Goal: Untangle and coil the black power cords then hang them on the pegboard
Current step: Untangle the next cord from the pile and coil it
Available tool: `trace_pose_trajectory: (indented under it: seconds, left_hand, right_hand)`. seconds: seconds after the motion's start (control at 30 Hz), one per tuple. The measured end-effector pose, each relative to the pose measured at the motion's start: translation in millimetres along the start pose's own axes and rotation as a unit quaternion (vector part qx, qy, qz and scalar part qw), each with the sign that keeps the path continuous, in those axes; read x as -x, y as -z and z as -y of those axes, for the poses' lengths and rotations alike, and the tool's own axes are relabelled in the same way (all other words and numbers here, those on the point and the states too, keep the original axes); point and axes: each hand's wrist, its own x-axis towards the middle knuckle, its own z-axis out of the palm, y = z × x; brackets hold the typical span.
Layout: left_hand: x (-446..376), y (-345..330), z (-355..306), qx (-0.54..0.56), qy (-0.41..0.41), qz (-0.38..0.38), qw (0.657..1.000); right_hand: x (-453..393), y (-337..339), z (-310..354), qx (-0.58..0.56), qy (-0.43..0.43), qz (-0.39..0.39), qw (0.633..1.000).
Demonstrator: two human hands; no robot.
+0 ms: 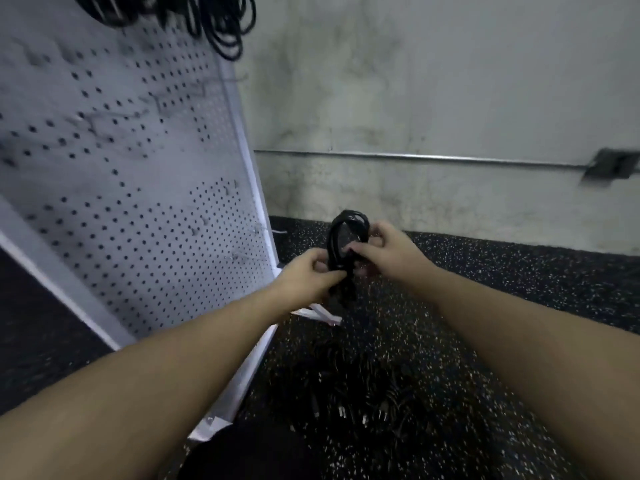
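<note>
A small coiled black cord (pixel 346 244) sits upright between both hands. The left hand (pixel 308 275) pinches its lower part, and the right hand (pixel 384 245) grips its side. The white pegboard (pixel 138 202) stands left of the hands, with hung cords (pixel 207 19) above them and a loose cord pile (pixel 346 393) on the floor below.

Bare forearms, bare hands (pixel 346 268), unsleeved.
</note>
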Motion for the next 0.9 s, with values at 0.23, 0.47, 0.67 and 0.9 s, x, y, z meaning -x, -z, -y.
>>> trace_pose_trajectory:
  seconds: [0.23, 0.47, 0.67, 0.9]
  left_hand:
    - [78.4, 54.2, -96.6, 0.018, -0.127, -0.124, 0.984]
    - [144.2, 93.1, -156.0, 0.082, -0.21, -0.239, 0.945]
    - [185.5, 124.4, -184.8, 0.063, -0.293, -0.345, 0.889]
    - [214.9, 168.1, -210.9, 0.08, -0.325, -0.404, 0.852]
  right_hand:
    - [45.4, -8.4, 116.7, -0.131, 0.094, -0.033, 0.986]
    - [87.2, -36.0, 210.7, -0.082, 0.201, 0.051, 0.975]
    - [103.2, -69.4, 272.5, -0.05, 0.289, 0.053, 0.955]
    - [97.6, -97.7, 338.0, 0.014, 0.354, 0.051, 0.934]
